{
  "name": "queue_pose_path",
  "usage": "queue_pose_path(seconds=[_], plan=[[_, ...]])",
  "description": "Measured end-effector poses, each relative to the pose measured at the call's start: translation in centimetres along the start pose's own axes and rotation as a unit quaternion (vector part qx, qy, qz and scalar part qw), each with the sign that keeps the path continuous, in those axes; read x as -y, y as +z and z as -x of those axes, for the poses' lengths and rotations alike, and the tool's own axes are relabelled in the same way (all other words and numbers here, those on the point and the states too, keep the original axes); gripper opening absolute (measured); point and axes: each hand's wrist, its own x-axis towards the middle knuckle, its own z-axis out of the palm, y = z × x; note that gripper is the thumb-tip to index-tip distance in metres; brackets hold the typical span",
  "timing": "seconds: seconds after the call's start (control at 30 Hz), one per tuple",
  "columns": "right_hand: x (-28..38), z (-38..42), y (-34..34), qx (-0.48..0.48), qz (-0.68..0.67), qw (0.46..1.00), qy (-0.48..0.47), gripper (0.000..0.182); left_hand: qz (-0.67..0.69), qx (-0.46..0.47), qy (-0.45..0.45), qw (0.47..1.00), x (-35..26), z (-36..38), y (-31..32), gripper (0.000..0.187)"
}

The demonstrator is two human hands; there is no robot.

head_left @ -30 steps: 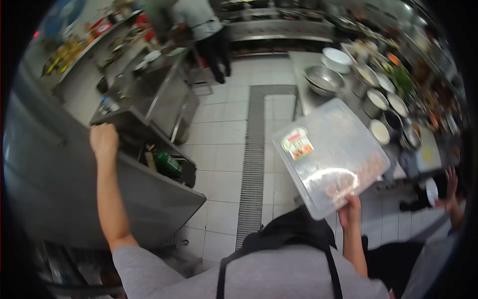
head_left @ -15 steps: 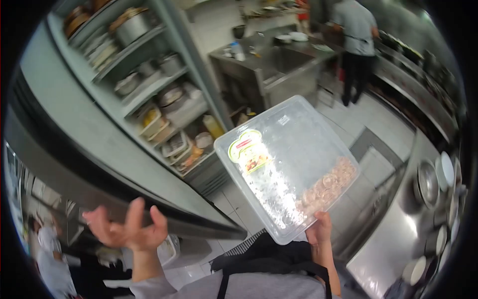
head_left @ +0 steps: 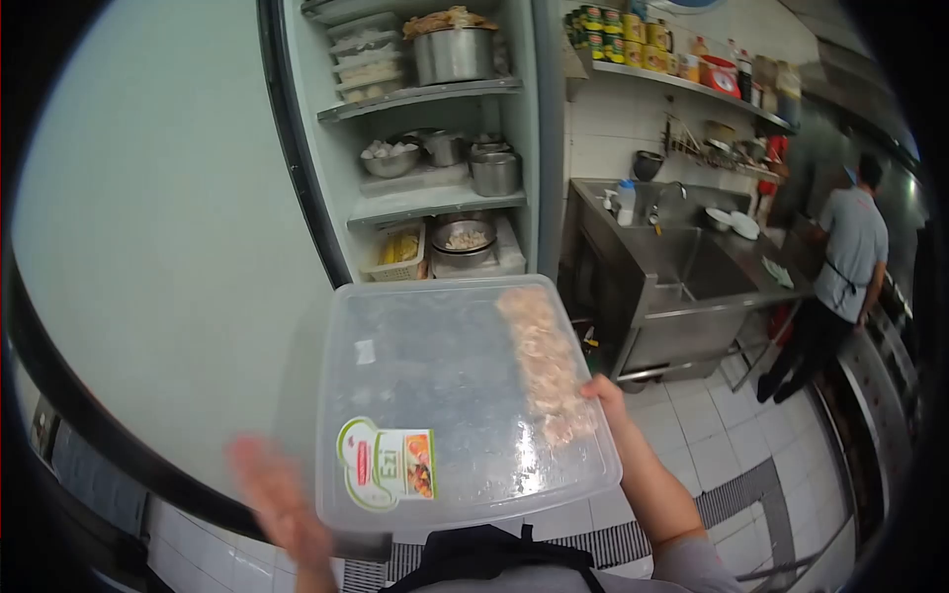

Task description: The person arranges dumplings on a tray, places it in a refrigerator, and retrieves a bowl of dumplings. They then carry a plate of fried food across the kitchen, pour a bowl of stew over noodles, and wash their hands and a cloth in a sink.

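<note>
A large clear plastic container [head_left: 445, 366] with a lid and a green-edged label [head_left: 386, 465] is in front of my body. Pale chopped meat [head_left: 544, 366] shows through it along the right side. My right hand [head_left: 605, 397] grips the container's right edge, thumb on top and the other fingers hidden below. My left hand [head_left: 277, 494] is blurred by motion beside the container's lower left corner, and its fingers cannot be made out clearly.
An open fridge door [head_left: 168, 247] stands at the left. Fridge shelves [head_left: 425, 205] hold pots, bowls and tubs. Right of them is a steel sink [head_left: 682, 262] under a shelf of cans. A person [head_left: 850, 237] stands at the far right.
The view has turned toward the fridge shelves. The container has rotated and now lies in front of them, still in my right hand. My left hand has come closer to the container.
</note>
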Motion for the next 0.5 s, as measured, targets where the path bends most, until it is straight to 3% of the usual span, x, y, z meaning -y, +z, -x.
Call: queue_pose_path(seconds=[0.03, 0.07, 0.13, 0.3, 0.37, 0.47, 0.5], plan=[[1.5, -2.3, 0.5, 0.019, 0.005, 0.998, 0.054, 0.055, 0.181, 0.048, -0.182, 0.965, 3.8, 2.9, 0.1, 0.089], [2.9, -4.8, 0.9, 0.02, 0.008, 0.998, 0.065, 0.055, 0.352, 0.091, -0.349, 0.864, 6.5, 4.8, 0.3, 0.1], [5.4, -10.1, 1.3, 0.061, 0.026, 0.987, 0.144, 0.054, 0.362, 0.075, -0.315, 0.874, 8.0, 3.9, 3.2, 0.1], [7.9, -20.5, 0.3, 0.025, 0.095, 0.988, 0.121, 0.054, 0.411, 0.048, -0.122, 0.902, 12.4, -0.2, 10.3, 0.1], [9.1, -24.2, 0.9, 0.024, 0.079, 0.991, 0.106, 0.054, 0.373, 0.126, -0.152, 0.906, 15.4, -3.6, 11.2, 0.088], [10.9, -28.7, 2.3, 0.019, 0.138, 0.988, 0.071, 0.054, 0.38, 0.079, -0.177, 0.904, 17.5, -9.5, 15.6, 0.099], [11.8, -30.4, 2.8, 0.019, 0.168, 0.984, 0.063, 0.054, 0.472, 0.026, -0.237, 0.849, 19.4, -11.5, 16.4, 0.086]])
